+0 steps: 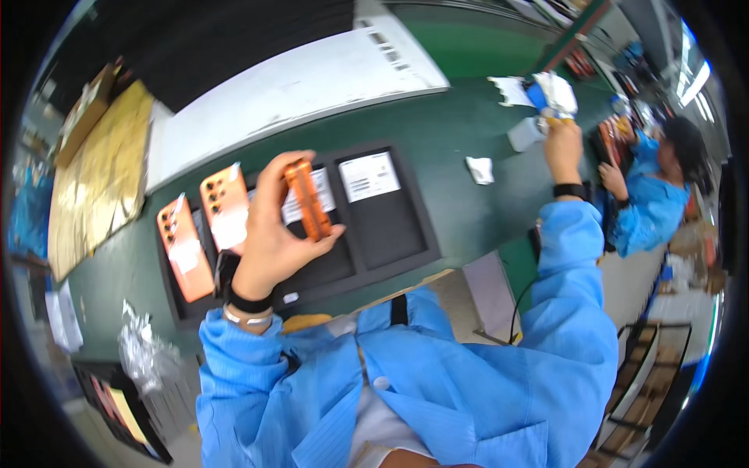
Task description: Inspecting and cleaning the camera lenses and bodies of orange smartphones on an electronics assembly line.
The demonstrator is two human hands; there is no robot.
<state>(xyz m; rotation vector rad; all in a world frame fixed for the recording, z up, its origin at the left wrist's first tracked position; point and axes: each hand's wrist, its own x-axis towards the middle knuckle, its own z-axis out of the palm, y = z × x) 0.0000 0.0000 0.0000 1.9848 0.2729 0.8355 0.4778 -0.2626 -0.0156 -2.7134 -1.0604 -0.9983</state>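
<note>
My left hand (273, 234) is closed around an orange phone (309, 201), held edge-on above a dark tray (390, 248). Two more orange phones lie at the tray's left side, one phone (186, 251) at its outer edge and another phone (226, 207) beside it, backs up with camera lenses showing. Far off to the right, my right hand (563, 152) is stretched out with its fingers bent together. Their tips meet a white crumpled cloth (557, 93) and stand close to a small white bottle (526, 135); what they grip is hidden.
White labels (370, 176) lie in the tray's compartments. A crumpled white wipe (480, 170) rests on the green table (445, 203). Clear plastic wrap (147, 347) hangs at the near left. A co-worker (651, 187) in blue works at the right. A white panel (296, 86) runs along the back.
</note>
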